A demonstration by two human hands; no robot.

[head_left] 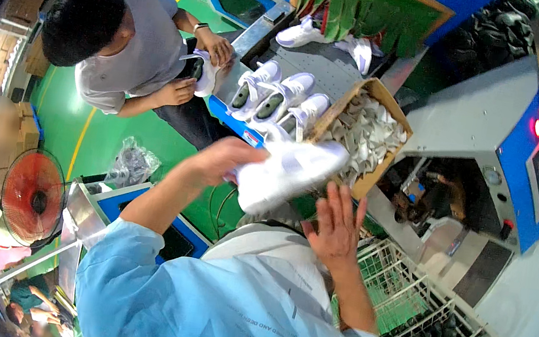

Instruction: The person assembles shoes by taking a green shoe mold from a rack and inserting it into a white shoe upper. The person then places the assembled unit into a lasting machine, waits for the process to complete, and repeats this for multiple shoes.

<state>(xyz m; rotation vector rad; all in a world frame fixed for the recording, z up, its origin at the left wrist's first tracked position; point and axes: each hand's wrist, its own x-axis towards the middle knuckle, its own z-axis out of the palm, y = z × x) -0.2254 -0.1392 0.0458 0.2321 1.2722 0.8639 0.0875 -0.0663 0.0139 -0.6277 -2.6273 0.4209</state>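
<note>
A white sneaker (pixel 289 175), smeared by motion, is in front of me. My left hand (pixel 232 159) grips it at one end, with the thumb and fingers partly hidden behind it. Close to the sneaker's other end is my right hand (pixel 337 227), its fingers stretched out and nothing in it. Whether those fingertips touch the sneaker I cannot tell. Just beyond stand several white and lilac sneakers (pixel 285 97) on the end of a conveyor (pixel 333 66). Beside them, a cardboard box (pixel 406 116) is heaped with white and grey pieces (pixel 368 134).
Across the conveyor's left side, a person (pixel 138 44) holds another sneaker (pixel 205 75). A grey and blue machine (pixel 472 164) with a red light stands right. Below it is a wire rack (pixel 429 311) with dark shoe-shaped pieces. An orange fan (pixel 35 196) stands left.
</note>
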